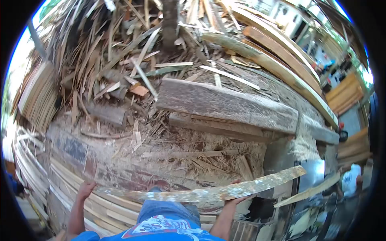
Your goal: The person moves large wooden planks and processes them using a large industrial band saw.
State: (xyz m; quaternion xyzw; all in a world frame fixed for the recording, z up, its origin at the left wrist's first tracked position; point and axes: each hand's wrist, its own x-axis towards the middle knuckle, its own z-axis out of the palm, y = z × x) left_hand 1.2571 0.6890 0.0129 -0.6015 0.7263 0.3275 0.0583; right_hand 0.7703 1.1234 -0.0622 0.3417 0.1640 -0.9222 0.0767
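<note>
A long rough-sawn plank [173, 195], with pale and mottled bark-like patches, stretches across the front of my body at about waist height. My left hand [86, 189] is closed around its left end. Farther along to the right, my right hand [237, 198] grips the plank from below, with part of the fingers hidden behind the wood. The plank's right end extends well past my right hand, above a metal-topped machine table [311, 176]. Under and behind the plank, sawdust and scraps cover the ground.
A thick squared timber [225, 102] lies ahead on the sawdust. Offcuts are heaped [100, 52] at the back left. Long boards [277, 66] lie at the right. Stacked strips [108, 209] run beside my legs. A narrow slab [309, 190] and white jug [351, 180] are right.
</note>
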